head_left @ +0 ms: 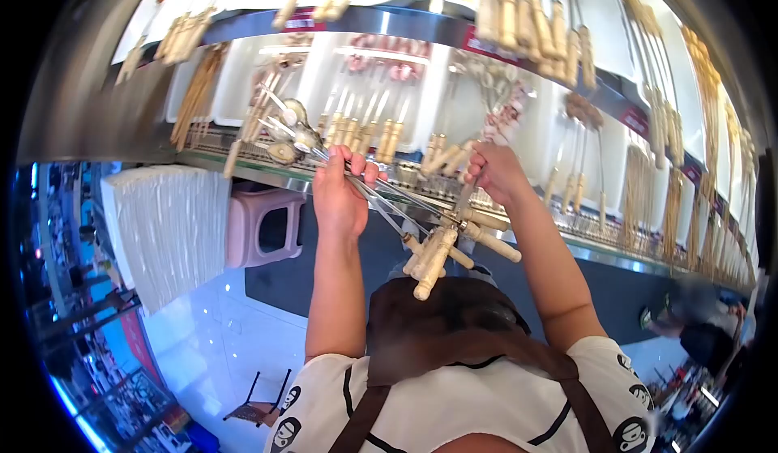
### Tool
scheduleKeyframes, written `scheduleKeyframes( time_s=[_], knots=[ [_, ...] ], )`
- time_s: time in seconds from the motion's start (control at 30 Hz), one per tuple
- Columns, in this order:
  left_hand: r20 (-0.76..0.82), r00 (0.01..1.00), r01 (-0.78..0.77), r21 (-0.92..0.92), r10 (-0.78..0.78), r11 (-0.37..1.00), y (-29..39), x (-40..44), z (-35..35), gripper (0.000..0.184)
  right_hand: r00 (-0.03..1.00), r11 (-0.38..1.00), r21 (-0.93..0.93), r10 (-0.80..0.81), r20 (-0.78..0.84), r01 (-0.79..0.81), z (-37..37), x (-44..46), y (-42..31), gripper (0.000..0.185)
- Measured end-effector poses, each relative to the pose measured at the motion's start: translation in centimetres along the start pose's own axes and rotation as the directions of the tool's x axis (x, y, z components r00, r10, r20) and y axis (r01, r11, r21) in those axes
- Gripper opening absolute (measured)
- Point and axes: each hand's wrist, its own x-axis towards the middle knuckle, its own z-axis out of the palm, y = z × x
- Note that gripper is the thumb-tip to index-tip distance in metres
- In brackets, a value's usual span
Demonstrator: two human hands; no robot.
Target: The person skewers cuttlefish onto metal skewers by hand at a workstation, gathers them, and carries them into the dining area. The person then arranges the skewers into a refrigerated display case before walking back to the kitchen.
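My left hand is closed round the metal shafts of several skewers. Dark, shell-like food sits at their upper ends, and their wooden handles point down towards my apron. My right hand is closed on other metal skewers. Pinkish food shows just above it, at the front of the display. Wooden handles spread out below and between both hands, so which hand holds each one is partly unclear.
White trays of skewers line the display in tiers, with a metal front edge. A pink stool and a stack of white trays stand at the left. A brown chair is lower left. Another person is at the right.
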Motion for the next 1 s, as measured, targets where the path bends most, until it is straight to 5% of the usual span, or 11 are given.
scheduleKeyframes(
  time_s=[0.1,0.17,0.2,0.27,0.33,0.4,0.47,0.6,0.7,0.93,1.0],
  knots=[
    [-0.004,0.997,-0.083,0.023,0.083,0.996,-0.5,-0.2,-1.8,0.027,0.999,1.000,0.016,0.019,0.047,-0.020,2.7,-0.6,2.0,0.011],
    [0.169,0.986,-0.035,0.258,-0.010,0.965,-1.2,-2.2,-0.1,0.026,0.997,0.983,-0.173,0.065,0.037,-0.058,4.3,-2.1,3.5,0.011],
    [0.207,0.972,0.077,0.173,-0.113,0.982,-1.1,-3.2,1.2,0.026,0.997,0.981,-0.187,0.061,0.056,-0.050,5.1,-2.9,4.0,0.011],
    [0.274,0.941,0.181,0.081,-0.197,0.980,-0.3,-3.0,1.7,0.027,0.992,0.778,-0.615,-0.093,0.087,0.127,6.2,-3.8,4.2,0.010],
    [0.204,0.979,0.025,-0.029,-0.019,0.999,1.6,-2.0,0.1,0.027,0.998,0.844,-0.532,-0.058,0.024,0.062,6.3,-4.1,3.3,0.011],
    [-0.060,0.993,-0.107,-0.156,0.099,0.982,5.4,-0.5,-2.5,0.025,0.997,0.894,-0.447,-0.005,-0.071,-0.027,5.4,-4.1,2.5,0.012],
    [-0.177,0.943,-0.299,-0.087,0.281,0.950,8.7,-0.1,-5.2,0.021,0.997,0.894,-0.448,-0.036,-0.061,0.005,4.7,-3.5,1.3,0.012],
    [-0.083,0.996,0.023,-0.066,-0.028,0.998,11.7,-1.8,-11.2,0.022,0.990,0.853,-0.521,-0.099,-0.102,0.031,2.4,2.2,-1.3,0.014],
    [-0.011,0.929,0.367,-0.099,-0.370,0.925,9.4,-3.1,-12.7,0.020,0.980,0.907,-0.407,-0.166,-0.114,0.106,2.6,7.4,-2.0,0.013],
    [0.059,0.876,0.475,-0.276,-0.479,0.835,4.4,-3.3,-12.5,0.020,0.952,0.834,-0.536,-0.256,-0.167,0.129,3.8,18.0,-2.6,0.007],
    [0.039,0.895,0.436,-0.299,-0.445,0.849,4.9,-3.4,-12.1,0.027,0.941,0.714,-0.699,-0.211,-0.265,-0.037,3.7,19.5,-2.0,0.011]
  ],
)
